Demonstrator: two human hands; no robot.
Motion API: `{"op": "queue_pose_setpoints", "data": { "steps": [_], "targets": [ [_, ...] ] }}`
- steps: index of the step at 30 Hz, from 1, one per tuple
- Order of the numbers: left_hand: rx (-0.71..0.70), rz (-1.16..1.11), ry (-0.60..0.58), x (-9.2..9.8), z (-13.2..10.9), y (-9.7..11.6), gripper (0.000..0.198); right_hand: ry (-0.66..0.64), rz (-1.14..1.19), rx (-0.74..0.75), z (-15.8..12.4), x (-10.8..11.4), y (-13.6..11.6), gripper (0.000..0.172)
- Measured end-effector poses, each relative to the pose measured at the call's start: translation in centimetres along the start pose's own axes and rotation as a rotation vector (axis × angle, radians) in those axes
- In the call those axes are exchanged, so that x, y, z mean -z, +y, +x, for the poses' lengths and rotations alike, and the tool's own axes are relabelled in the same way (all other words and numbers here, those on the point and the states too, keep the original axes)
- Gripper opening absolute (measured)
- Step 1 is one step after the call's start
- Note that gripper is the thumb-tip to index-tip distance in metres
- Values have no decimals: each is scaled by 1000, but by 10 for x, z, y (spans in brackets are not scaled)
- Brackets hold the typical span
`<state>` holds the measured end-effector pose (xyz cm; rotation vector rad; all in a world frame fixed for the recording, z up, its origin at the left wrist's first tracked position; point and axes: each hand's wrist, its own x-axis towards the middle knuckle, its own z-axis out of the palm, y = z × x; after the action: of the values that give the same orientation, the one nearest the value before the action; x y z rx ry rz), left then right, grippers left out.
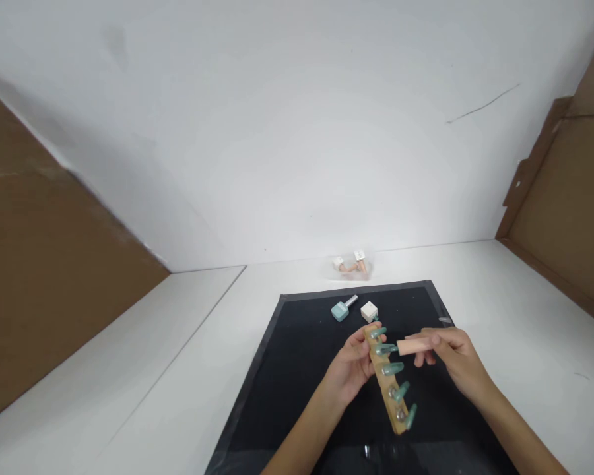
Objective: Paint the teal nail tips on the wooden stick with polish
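Observation:
A wooden strip [390,394] carrying several teal nail tips [393,369] is gripped near its top end by my left hand [350,367]. My right hand [448,349] pinches a pink tube-like handle [414,346], whose left end is at the second nail tip from the top. Whether the handle's end touches that tip is too small to tell. Just beyond the strip's top end lies a white cube [369,311], with a small teal piece at its lower edge. A teal bottle [340,311] with a silver cap lies left of the cube.
Both hands are above a black mat [287,369] on a white table [193,369]. Behind the mat is a clear tray [349,276] holding white cubes and pinkish pieces. Brown cardboard panels [44,264] stand at left and right, with a white wall [297,132] behind.

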<state>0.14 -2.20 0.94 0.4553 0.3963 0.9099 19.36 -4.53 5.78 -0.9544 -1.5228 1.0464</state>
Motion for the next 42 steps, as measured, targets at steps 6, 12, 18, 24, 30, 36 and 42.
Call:
{"op": "queue_pose_setpoints", "data": {
  "steps": [6, 12, 18, 24, 30, 36, 42],
  "targets": [
    [-6, -17, 14, -3, 0, 0, 39, -4, -53, 14, 0, 0, 0, 56],
    [0, -12, 13, -3, 0, 0, 38, 1, -95, 31, 0, 1, 1, 54],
    [1, -1, 6, 0, 0, -1, 36, 2, -137, 48, 1, 2, 3, 55],
    [0, -10, 16, -1, 0, 0, 38, 29, -164, 69, 1, 1, 2, 55],
    [1, 6, 20, -3, 0, 0, 39, 27, -182, 72, 0, 1, 1, 56],
    [4, 10, 18, 0, 0, 0, 39, 34, -189, 61, 0, 1, 1, 56],
    [5, -7, 15, -1, 0, 0, 37, 47, -174, 68, 0, 0, 0, 55]
  ]
}}
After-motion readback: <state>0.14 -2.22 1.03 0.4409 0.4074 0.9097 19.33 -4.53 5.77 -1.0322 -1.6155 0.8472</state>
